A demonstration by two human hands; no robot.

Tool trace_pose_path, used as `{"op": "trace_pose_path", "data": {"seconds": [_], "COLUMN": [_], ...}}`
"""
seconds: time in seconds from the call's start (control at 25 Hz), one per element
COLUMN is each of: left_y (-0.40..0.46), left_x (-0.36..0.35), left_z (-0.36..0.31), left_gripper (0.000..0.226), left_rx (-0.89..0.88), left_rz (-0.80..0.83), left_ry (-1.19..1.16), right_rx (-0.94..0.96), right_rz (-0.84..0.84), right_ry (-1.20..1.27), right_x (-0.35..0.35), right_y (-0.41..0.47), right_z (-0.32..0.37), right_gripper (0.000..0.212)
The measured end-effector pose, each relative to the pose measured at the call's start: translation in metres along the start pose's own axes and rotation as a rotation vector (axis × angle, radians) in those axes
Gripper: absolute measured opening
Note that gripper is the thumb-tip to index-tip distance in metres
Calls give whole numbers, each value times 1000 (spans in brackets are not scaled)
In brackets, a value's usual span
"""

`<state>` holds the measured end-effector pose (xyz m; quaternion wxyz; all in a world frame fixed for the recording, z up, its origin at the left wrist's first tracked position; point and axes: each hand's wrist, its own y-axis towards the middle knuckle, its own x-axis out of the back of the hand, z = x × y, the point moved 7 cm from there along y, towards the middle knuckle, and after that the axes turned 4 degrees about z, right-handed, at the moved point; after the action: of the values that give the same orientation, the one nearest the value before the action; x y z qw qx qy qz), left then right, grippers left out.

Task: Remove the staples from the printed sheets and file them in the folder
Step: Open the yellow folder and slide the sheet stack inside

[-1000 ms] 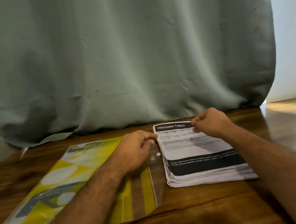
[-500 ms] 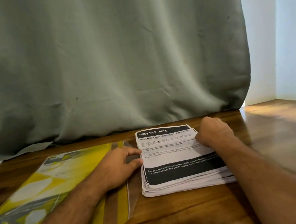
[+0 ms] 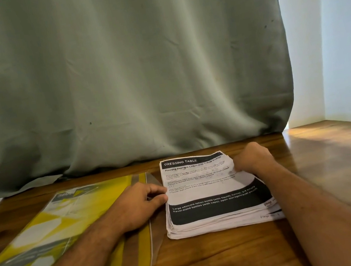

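White printed sheets (image 3: 213, 189) lie in one thick stack at the lower centre of the frame, long axis running from the near edge of the tabletop (image 3: 324, 166) toward the curtain (image 3: 114, 73), with the black "DRESSING TABLE" header at the far end. The paper is matt, its edges slightly uneven, and a second black band crosses the near part of the top page. The right hand (image 3: 251, 158) rests on the far right part of the stack with fingers curled, pinching the top sheet there so that it wrinkles. The left hand (image 3: 138, 204) lies with fingers loosely bent, fingertips touching the stack's left edge. Under that hand, just left of the stack, is one glossy plastic folder (image 3: 54, 228), yellow and grey with a clear margin, its long axis angled toward the lower left of the frame. Dark polished wood forms the tabletop; the grey-green cloth curtain hangs in soft folds behind.
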<state>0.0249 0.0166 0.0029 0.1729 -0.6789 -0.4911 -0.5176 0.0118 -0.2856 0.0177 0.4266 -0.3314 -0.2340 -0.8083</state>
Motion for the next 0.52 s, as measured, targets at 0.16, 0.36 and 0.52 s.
{"op": "trace_pose_path", "data": {"seconds": [0.16,0.36,0.52], "left_y": [-1,-3,-3], "left_x": [0,2,5], "left_z": [-2,-4,-4], "left_gripper": [32,31,31], "left_rx": [4,10,6], "left_rz": [7,10,-4], "left_ry": [1,3,30], "right_rx": [121,251,163], "right_rz": [93,161,298], "right_ry": [22,408,292], "right_x": [-7,-3,-7], "right_y": [7,-2,-6], "right_z": [12,28,22], "right_gripper": [14,20,27]}}
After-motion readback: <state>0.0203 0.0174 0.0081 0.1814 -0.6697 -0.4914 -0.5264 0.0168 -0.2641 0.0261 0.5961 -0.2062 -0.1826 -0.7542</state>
